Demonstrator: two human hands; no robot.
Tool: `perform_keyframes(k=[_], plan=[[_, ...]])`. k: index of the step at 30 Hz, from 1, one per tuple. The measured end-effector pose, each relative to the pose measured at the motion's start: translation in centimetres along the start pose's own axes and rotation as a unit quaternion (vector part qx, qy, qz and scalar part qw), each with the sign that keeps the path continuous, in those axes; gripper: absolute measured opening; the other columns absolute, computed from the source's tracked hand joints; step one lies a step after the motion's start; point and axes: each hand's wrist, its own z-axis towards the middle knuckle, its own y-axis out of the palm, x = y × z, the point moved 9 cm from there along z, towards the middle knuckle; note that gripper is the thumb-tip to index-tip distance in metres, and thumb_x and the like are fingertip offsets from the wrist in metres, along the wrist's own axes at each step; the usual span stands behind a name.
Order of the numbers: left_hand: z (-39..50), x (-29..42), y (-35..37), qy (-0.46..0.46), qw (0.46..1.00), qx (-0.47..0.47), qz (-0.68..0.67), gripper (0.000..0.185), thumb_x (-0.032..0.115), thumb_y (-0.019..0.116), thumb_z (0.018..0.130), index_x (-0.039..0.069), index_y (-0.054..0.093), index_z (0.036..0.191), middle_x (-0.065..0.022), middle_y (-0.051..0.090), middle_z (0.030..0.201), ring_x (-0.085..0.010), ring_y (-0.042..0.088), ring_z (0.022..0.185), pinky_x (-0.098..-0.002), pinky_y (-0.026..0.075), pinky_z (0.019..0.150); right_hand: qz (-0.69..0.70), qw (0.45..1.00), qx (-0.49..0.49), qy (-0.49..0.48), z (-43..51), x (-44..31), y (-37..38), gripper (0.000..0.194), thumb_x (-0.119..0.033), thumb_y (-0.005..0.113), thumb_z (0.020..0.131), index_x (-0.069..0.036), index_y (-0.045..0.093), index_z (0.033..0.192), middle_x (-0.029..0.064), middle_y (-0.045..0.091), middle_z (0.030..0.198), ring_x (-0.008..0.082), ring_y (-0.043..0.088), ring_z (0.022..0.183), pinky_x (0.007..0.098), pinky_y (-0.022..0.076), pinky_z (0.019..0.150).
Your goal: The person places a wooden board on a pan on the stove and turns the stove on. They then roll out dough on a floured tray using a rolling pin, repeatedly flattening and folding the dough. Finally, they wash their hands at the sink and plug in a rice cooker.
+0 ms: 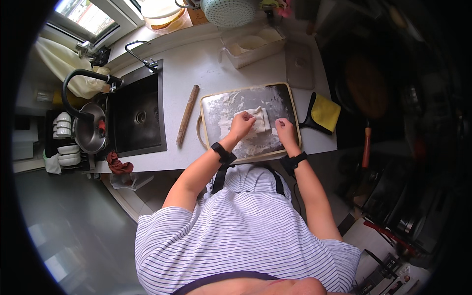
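A folded piece of pale dough [261, 121] lies near the middle of a floured board [221, 105] with a light rim. Over the left part of the dough is my left hand [242, 124], its fingers curled; whether they pinch the dough cannot be told. My right hand [285, 129] is just right of the dough, above the board, with thumb and fingertips drawn together; anything small between them cannot be made out. Loose flour is spread around the dough. A wooden rolling pin [187, 115] rests on the counter, left of the board.
At the left is a dark sink [138, 114] with a black faucet [77, 73]. A clear container [254, 46] stands behind the board, beside a translucent lid [299, 68]. A black-handled tool with a yellow cloth [325, 113] lies right of the board. A pan [365, 88] is farther right.
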Motion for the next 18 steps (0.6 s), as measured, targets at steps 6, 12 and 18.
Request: perform_keyframes(k=[6, 12, 18], plan=[[-1.5, -1.4, -6.3, 0.005, 0.965, 0.167, 0.200, 0.040, 0.031, 0.072, 0.076, -0.001, 0.066, 0.100, -0.0201, 0.069, 0.086, -0.0293, 0.068, 0.081, -0.0377, 0.052, 0.072, -0.180, 0.981, -0.001, 0.069, 0.3, -3.8, 1.8, 0.045, -0.043, 0.074, 0.074, -0.004, 0.068, 0.095, 0.0170, 0.069, 0.090, 0.0333, 0.066, 0.086, 0.0415, 0.0511, 0.073], [-1.7, -4.1, -6.9, -0.073, 0.969, 0.142, 0.189, 0.038, 0.030, 0.078, 0.068, -0.002, 0.066, 0.084, -0.0155, 0.068, 0.076, -0.0244, 0.067, 0.072, -0.0360, 0.051, 0.066, -0.225, 0.971, -0.029, 0.072, 0.5, -7.8, 3.5, 0.040, -0.037, 0.074, 0.069, -0.005, 0.063, 0.090, 0.0169, 0.065, 0.096, 0.0367, 0.061, 0.093, 0.0466, 0.0486, 0.077], [-0.1, -6.9, -5.9, -0.087, 0.982, 0.139, 0.099, 0.024, 0.022, 0.070, 0.072, 0.001, 0.066, 0.082, -0.0148, 0.067, 0.075, -0.0267, 0.066, 0.070, -0.0370, 0.051, 0.064, -0.253, 0.954, 0.005, -0.162, -3.3, -14.9, 7.6, 0.024, -0.016, 0.063, 0.075, -0.005, 0.055, 0.095, 0.0121, 0.052, 0.100, 0.0337, 0.055, 0.099, 0.0460, 0.0468, 0.079]])
